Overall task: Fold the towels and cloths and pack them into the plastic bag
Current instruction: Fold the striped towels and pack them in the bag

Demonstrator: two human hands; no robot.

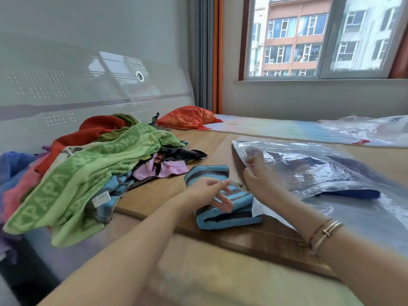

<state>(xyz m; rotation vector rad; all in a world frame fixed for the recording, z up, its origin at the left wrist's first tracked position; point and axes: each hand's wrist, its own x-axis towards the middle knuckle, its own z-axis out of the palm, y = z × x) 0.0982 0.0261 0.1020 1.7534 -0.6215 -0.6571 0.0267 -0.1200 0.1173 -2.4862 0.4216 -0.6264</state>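
Pinching plastic bag (320, 173) mouth w/ right hand (256, 173); folded striped towel (220, 208) just left, under loose-fingered left hand (207, 191), nearer.

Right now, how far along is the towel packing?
Early on. Done: one dark blue cloth already lies inside the plastic bag, and a striped blue towel is folded. In hand: the right hand pinches the bag's edge; the left hand hovers open over the folded towel. Left: the big unfolded pile of towels.

Blue-and-grey striped folded towel (223, 199), green patterned towel (88, 173), orange pillow (187, 117).
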